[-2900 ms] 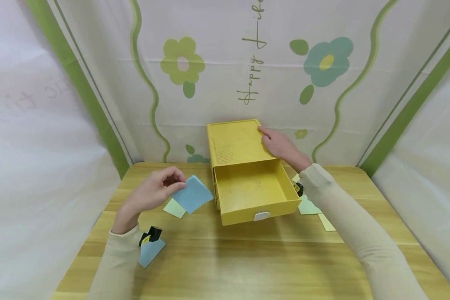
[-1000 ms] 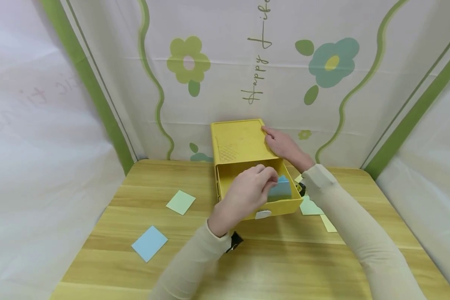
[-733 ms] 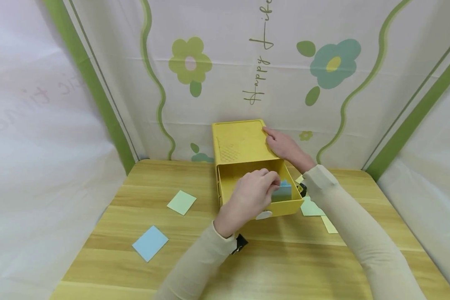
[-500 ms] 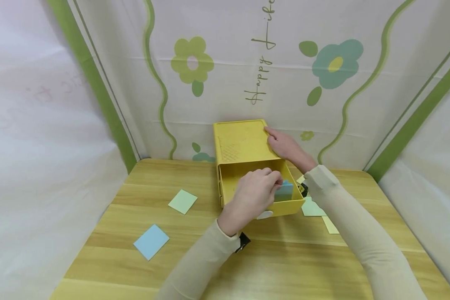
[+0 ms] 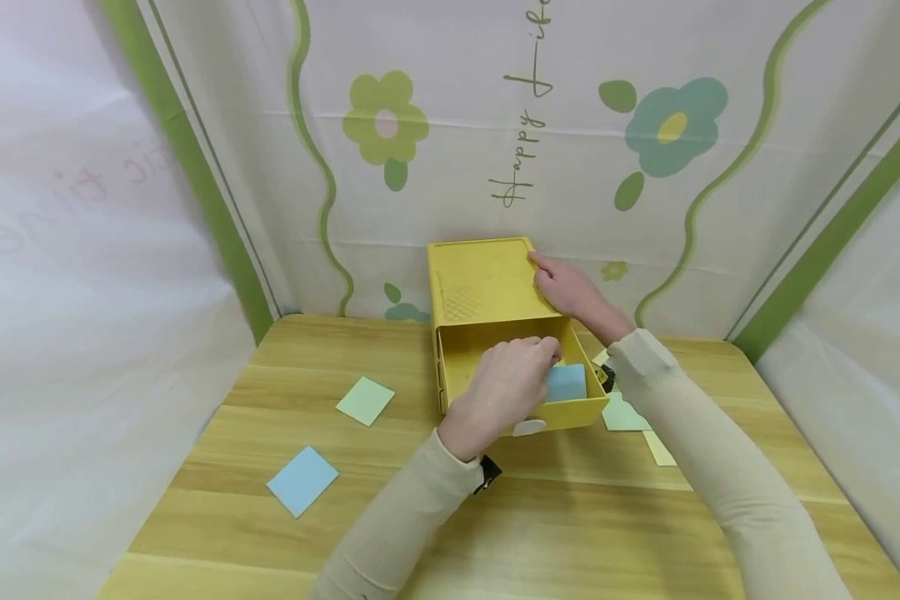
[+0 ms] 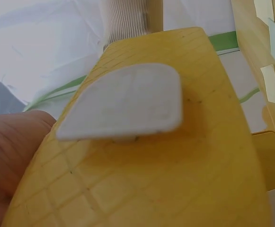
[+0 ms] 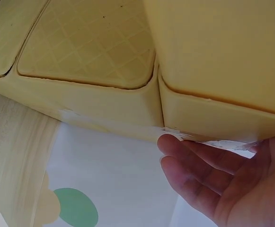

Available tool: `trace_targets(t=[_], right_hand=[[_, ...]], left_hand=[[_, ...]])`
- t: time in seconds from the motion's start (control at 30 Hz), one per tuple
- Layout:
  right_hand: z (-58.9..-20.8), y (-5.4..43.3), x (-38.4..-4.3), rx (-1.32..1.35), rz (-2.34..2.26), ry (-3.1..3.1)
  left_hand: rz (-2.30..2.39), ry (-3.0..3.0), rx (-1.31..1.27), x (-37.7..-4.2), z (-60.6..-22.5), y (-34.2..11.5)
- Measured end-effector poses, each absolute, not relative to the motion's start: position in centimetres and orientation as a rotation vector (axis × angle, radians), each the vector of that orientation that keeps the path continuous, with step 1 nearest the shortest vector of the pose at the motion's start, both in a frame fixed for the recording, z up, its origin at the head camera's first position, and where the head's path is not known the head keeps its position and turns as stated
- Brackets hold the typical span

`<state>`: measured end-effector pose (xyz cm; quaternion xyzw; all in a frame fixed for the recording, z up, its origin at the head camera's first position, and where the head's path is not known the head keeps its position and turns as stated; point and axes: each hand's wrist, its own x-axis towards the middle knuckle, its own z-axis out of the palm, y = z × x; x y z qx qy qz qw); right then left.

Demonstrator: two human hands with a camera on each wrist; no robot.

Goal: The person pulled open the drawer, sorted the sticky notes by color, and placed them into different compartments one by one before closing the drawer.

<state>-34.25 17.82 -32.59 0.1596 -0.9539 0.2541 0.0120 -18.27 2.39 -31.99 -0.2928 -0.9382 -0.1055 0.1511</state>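
Observation:
A yellow plastic drawer box (image 5: 487, 279) stands against the back curtain, its upper drawer (image 5: 577, 414) pulled out, with a white handle (image 5: 528, 427) on the front. In the drawer's right part is a blue sticky note (image 5: 567, 383). My left hand (image 5: 506, 379) reaches over the drawer front, fingers curled down beside that note; the fingertips are hidden, so whether they still pinch it is unclear. The left wrist view is filled by the drawer front and handle. My right hand (image 5: 570, 292) rests along the box's right side, several fingers (image 7: 194, 172) loosely bent against it.
On the wooden table (image 5: 390, 517), a pale green note (image 5: 366, 401) and another blue note (image 5: 302, 482) lie left of the box. To its right are a green note (image 5: 624, 414) and pale yellow note (image 5: 658, 448), partly under my right forearm.
My left hand has carried a blue note from left of the box into the drawer. Over the last half second the note has tipped flatter. The right hand stays on the box.

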Motion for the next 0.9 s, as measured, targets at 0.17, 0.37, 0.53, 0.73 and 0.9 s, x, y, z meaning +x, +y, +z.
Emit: trace_targets(t=[0.17,0.37,0.53,0.73,0.9], right_hand=[[-32.7,17.8,-34.4,0.514,0.773,-2.975],[-32.7,17.8,-34.1,0.511,0.768,-2.971],[-32.6,17.7,-34.0,0.497,0.770,-2.967],[-32.5,17.6,-34.0,0.481,0.785,-2.971],[-32.5,17.8,-33.9,0.475,0.794,-2.973]], left_hand=[[-0.310,-2.635,-0.852,-18.2,-32.0,2.4],[-0.325,-2.609,-0.863,-18.1,-31.9,2.3],[-0.384,-2.562,-0.918,-17.8,-31.7,1.7],[-0.406,-2.448,-0.962,-17.3,-31.4,1.0],[-0.466,-2.404,-0.980,-16.8,-31.1,0.3]])
